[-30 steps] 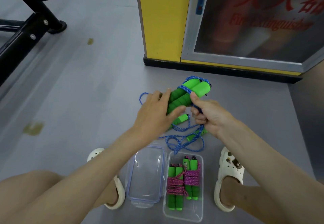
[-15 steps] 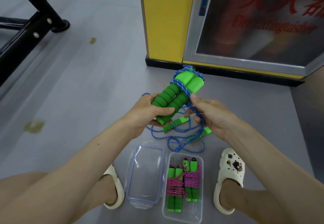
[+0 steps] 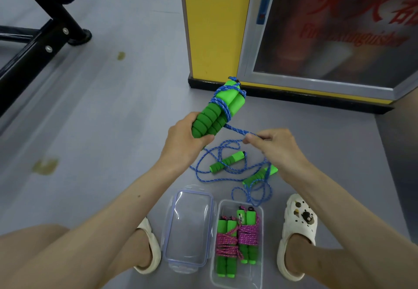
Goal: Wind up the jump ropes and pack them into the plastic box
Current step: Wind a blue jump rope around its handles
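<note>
While left grip (image 3: pixel 183 140) curls round the paired foam handles (image 3: pixel 210 119) held above the floor, right grip (image 3: pixel 279 147) pinches the blue rope (image 3: pixel 236 129) taut beside them. Looks light: squashy handles, limp rope. Best held by handles, rope under tension. Plastic box (image 3: pixel 246 277) lies below, between feet.

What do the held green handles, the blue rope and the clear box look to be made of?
The green handles look like foam: matte, with soft-looking ribbed grips. The blue rope seems to be braided cord, matte and flecked with white, lying limp in loops. The plastic box looks like clear rigid plastic, glossy; the pink ropes show through its walls.
</note>
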